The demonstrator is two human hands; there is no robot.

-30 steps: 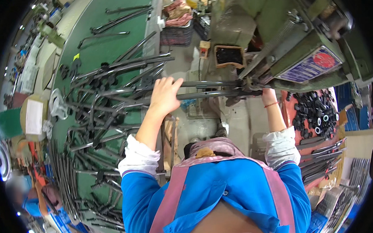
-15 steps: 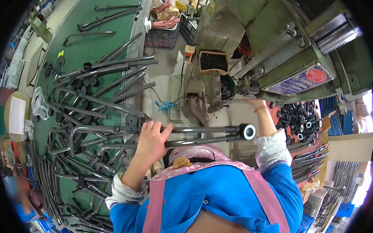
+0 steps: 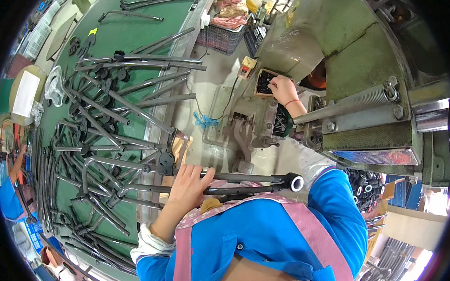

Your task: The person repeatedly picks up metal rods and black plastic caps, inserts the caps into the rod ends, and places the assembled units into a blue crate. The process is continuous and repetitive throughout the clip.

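My left hand is closed around a dark metal tube frame, held crosswise in front of my body. Its two shiny tubes bend at the left end and meet at the right in a black ring with a white insert. A round black joint plate sits on it left of my fingers. My right hand reaches into a small box of small black parts, its fingers bunched together at the tips; what they pinch is too small to make out.
A green press machine stands on the right, beside a cup of small metal pins. Many tube frames pile on the green table at left. Black crates stand behind. Another person is at far left.
My right hand has moved from beside the press up and left to the parts box. The left hand keeps its hold on the frame, while the whole view has shifted slightly.
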